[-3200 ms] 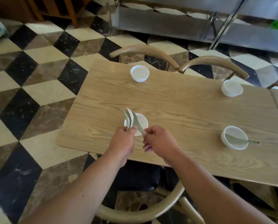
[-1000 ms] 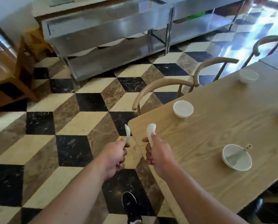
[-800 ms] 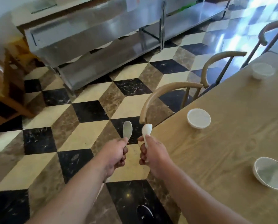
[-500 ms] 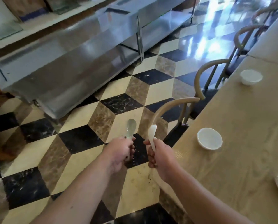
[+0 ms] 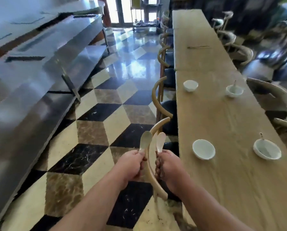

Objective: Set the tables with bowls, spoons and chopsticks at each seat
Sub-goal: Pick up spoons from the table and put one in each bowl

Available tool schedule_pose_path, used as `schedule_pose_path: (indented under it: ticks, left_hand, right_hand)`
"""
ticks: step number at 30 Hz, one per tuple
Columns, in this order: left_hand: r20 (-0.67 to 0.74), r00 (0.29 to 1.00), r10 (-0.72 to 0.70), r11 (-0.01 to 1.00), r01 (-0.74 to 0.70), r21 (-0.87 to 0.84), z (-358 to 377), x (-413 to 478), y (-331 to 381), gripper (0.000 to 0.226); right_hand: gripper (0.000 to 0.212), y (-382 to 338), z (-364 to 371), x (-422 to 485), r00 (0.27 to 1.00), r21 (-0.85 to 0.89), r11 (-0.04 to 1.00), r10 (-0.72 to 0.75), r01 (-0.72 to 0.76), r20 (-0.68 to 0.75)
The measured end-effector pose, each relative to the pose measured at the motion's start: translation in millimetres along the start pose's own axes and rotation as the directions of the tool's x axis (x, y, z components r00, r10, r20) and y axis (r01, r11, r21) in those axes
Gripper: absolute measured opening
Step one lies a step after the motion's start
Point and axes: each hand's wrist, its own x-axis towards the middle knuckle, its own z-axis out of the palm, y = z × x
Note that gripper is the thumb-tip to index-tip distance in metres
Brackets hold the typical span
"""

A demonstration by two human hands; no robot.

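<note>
four bowls stand on the table (image 5: 231, 189): near left bowl (image 5: 203, 149), near right bowl (image 5: 267, 151), far left bowl (image 5: 190, 85), far right bowl (image 5: 234, 91). four spoons: the left-hand spoon (image 5: 145, 140) gripped by the left hand (image 5: 131, 164), the right-hand spoon (image 5: 160, 141) gripped by the right hand (image 5: 169, 165), and one in each right-side bowl (mostly just handles showing). chair backs (image 5: 161, 124) line both sides, the far ones too blurred to count.
</note>
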Motion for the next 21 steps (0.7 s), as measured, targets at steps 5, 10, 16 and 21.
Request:
schedule_pose_path:
  ticks: [5, 10, 16, 21]
  left_hand:
    - [0.169, 0.982, 0.079, 0.977, -0.110, 0.181, 2, 61, 32, 0.030]
    - [0.272, 0.961, 0.045, 0.957, -0.119, 0.264, 14, 142, 70, 0.032]
    - [0.405, 0.911, 0.080, 0.815, -0.294, 0.500, 47, 233, 111, 0.030]
    - [0.504, 0.861, -0.071, 0.811, -0.244, 0.532, 96, 249, 134, 0.026]
  right_hand:
    - [0.030, -8, -5, 45, 0.983, 0.211, 0.976, -0.007, 0.046, -0.181]
    - [0.026, -12, -17, 117, 0.961, 0.324, 0.944, 0.023, 0.070, -0.275]
    - [0.019, -12, -58, 179, 0.898, 0.385, 0.923, 0.170, 0.000, -0.406]
    - [0.012, 0, -120, 161, 0.757, 0.379, 0.925, 0.241, 0.009, -0.608]
